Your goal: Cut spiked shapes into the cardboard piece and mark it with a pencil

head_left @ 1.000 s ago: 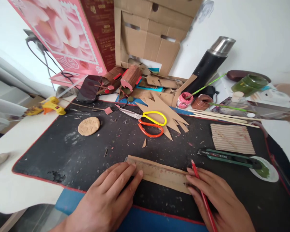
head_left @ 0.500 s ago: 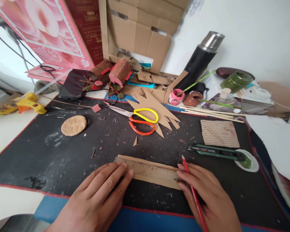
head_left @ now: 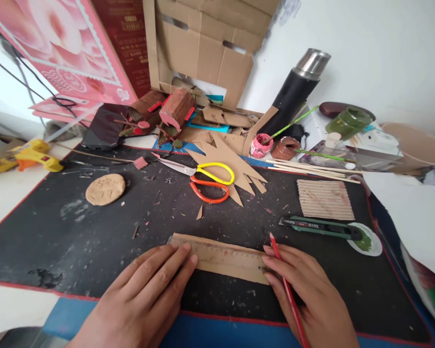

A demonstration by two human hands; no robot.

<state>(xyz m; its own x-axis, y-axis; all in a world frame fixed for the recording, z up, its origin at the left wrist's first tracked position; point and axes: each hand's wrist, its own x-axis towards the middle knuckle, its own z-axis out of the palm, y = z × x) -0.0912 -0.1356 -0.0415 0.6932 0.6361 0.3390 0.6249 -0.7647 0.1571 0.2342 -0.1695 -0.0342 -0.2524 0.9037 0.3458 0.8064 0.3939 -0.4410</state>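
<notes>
A clear ruler (head_left: 224,253) lies along a narrow strip of brown cardboard (head_left: 232,271) near the mat's front edge. My left hand (head_left: 145,285) rests with fingers stretched out over the left end of both, pressing down. My right hand (head_left: 308,290) holds a red pencil (head_left: 286,285), its tip pointing up and away from the cardboard. The same hand's fingertips touch the right end of the ruler and strip. Scissors (head_left: 210,181) with one yellow and one red handle lie beyond, partly over a jagged cardboard piece (head_left: 228,159).
On the black mat (head_left: 94,241) are a round clay-like disc (head_left: 105,189), a utility knife (head_left: 322,227), corrugated cardboard (head_left: 325,199) and thin sticks (head_left: 311,169). Paint jars (head_left: 261,146), a black flask (head_left: 295,92) and brown cylindrical models (head_left: 176,108) stand behind. A yellow glue gun (head_left: 38,155) lies left.
The whole view has shifted slightly, so the things appear a little further left. Both hands, the ruler and the pencil keep nearly the same positions relative to each other.
</notes>
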